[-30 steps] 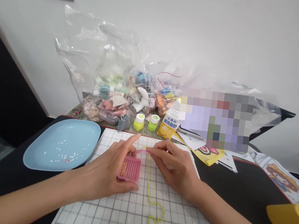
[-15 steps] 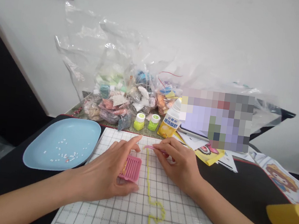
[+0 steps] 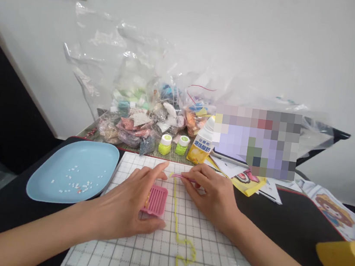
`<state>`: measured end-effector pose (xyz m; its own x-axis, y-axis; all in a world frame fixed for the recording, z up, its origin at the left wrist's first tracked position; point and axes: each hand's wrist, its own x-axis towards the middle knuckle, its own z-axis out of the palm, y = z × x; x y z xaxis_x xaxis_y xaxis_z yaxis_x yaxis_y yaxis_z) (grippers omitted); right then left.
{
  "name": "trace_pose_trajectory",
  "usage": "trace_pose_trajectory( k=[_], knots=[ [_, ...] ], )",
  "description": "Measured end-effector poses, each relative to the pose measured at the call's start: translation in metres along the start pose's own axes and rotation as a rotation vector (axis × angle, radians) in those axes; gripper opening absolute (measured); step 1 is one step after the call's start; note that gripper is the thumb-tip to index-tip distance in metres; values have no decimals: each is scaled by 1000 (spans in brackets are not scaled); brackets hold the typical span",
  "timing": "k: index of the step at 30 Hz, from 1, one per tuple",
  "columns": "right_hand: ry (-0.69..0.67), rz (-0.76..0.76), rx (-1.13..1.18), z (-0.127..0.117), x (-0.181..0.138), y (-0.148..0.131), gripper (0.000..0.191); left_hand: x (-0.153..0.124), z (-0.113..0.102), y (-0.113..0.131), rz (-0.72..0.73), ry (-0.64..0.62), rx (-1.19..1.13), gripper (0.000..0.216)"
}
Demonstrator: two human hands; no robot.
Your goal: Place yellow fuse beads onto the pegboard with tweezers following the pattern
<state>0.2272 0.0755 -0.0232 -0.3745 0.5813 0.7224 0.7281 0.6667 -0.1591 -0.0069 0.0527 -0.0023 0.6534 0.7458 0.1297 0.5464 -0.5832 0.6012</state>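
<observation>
My left hand (image 3: 131, 201) lies over the gridded white board (image 3: 128, 257) with thumb and fingers spread apart. Between them sits a small pink ridged tray (image 3: 157, 201), with some yellow bits at its left end; my hand hides part of it. Pinched in the fingers of my right hand (image 3: 212, 192) are thin pink tweezers (image 3: 176, 175), their tip pointing left at the upper end of a yellow-green line of tiny beads (image 3: 176, 207). That line runs straight down the board, then bends into wavy curves toward the near edge.
A blue plate (image 3: 41, 176) with scattered small white pieces stands at left. Behind the board are two bead jars (image 3: 165, 145), a yogurt bottle (image 3: 201, 142) and bags of bead packets (image 3: 136, 123). Papers (image 3: 274, 191) and a yellow object (image 3: 340, 263) lie at right.
Both hands stay in nearly the same place. The tweezers' tip remains by the top of the bead line, with only a very slight shift.
</observation>
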Motion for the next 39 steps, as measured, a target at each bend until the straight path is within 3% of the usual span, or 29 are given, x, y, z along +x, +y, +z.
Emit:
trace_pose_trajectory(
  k=[39],
  knots=[
    [33, -11, -15, 2, -1, 0, 17, 0, 3, 0, 27, -1, 62, 97]
  ],
)
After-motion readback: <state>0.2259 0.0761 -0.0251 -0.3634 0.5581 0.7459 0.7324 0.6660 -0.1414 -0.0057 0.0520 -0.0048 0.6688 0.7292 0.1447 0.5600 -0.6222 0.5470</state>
